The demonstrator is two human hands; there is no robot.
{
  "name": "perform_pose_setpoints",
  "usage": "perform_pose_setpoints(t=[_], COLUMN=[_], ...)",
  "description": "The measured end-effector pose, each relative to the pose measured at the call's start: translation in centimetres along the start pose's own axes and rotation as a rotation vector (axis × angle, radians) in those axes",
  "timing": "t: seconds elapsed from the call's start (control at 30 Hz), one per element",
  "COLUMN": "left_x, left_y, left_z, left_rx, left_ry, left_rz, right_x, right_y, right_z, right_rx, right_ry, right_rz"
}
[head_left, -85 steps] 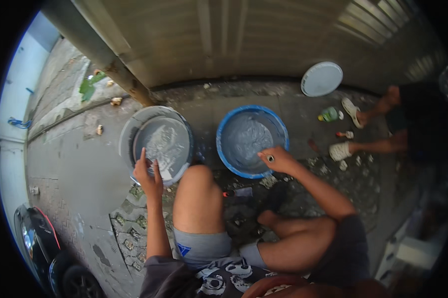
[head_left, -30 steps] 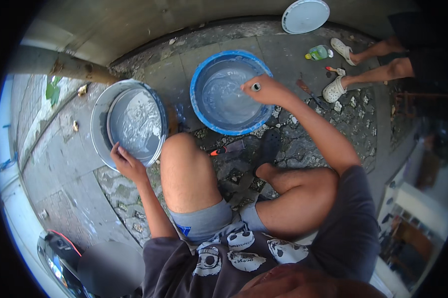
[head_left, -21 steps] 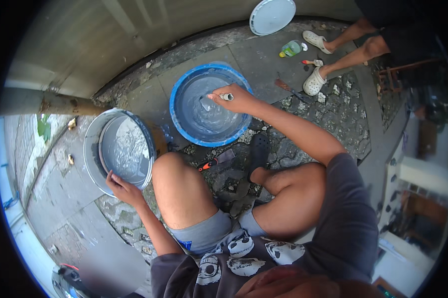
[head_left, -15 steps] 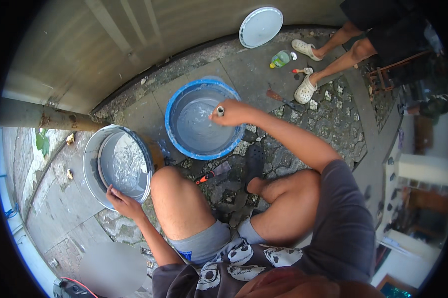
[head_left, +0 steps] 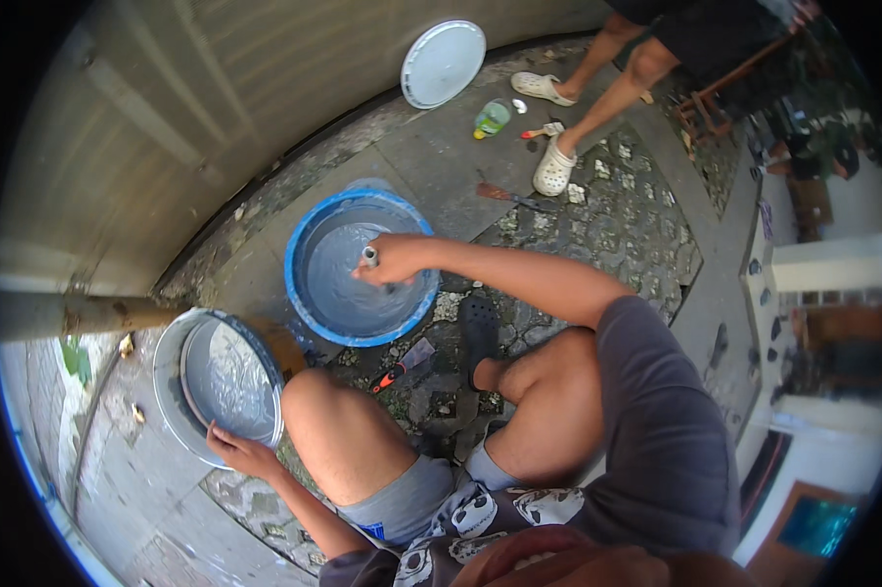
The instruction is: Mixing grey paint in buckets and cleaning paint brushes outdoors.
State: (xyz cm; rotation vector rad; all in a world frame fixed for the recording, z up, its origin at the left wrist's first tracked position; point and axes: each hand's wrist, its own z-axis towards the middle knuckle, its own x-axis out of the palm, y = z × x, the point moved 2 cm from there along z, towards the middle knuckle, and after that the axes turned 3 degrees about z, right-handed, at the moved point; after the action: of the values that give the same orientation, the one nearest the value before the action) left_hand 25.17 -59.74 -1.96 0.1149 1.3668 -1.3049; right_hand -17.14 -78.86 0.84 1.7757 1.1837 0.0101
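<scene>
My left hand [head_left: 235, 447] grips the near rim of a pale bucket [head_left: 167, 357] holding wet grey material, at the lower left. In the middle, my right hand [head_left: 392, 262] is closed round a hollow tube-like handle [head_left: 370, 255], held over the blue basin [head_left: 298, 240] of grey liquid; the handle's lower end is hidden by hand and liquid. An orange-and-black scraper [head_left: 390, 378] lies on the paving below the basin, beside my bent knee. My right foot, in a dark clog [head_left: 478, 325], rests right of it.
Another person's legs in white clogs [head_left: 554, 168] stand upper right, beside a wooden frame [head_left: 705, 112]. A white lid [head_left: 443, 64] leans on the wall; a bottle [head_left: 492, 119], brush [head_left: 539, 131] and rusty tool [head_left: 499, 193] lie near the feet. A pipe [head_left: 108, 315] runs behind the bucket.
My left hand has gone from raised fingers over the bucket to gripping its rim. My right hand has shifted about within the basin. The view has turned, so both containers sit farther left.
</scene>
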Motion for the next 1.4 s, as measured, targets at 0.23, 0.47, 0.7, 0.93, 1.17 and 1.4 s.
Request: perform_pose_setpoints(t=[0.23,0.47,0.7,0.93,1.17,1.4], left_x=[1.0,0.1,0.7,0.1,0.6,0.4], left_y=[-1.1,-0.9,-1.6,-0.9,-1.4,-2.2], left_z=[0.0,0.0,-0.1,-0.2,0.3,0.2], left_rx=[-0.006,-0.018,0.010,-0.011,-0.021,0.000], left_ry=[0.015,-0.004,-0.014,-0.016,-0.014,-0.046], left_rz=[0.014,0.016,-0.006,0.041,0.018,-0.020], right_x=[-2.5,-0.9,-1.0,1.2,1.5,-3.6], right_y=[-1.3,0.0,-3.3,-2.1,-0.5,-4.4], right_z=[-0.1,0.0,1.3,1.4,-0.2,0.0], right_rx=[-0.236,-0.037,-0.187,-0.295,-0.185,-0.071], right_ry=[-0.357,0.076,-0.397,-0.252,0.108,-0.110], right_rz=[-0.093,0.097,0.163,0.063,0.061,0.013])
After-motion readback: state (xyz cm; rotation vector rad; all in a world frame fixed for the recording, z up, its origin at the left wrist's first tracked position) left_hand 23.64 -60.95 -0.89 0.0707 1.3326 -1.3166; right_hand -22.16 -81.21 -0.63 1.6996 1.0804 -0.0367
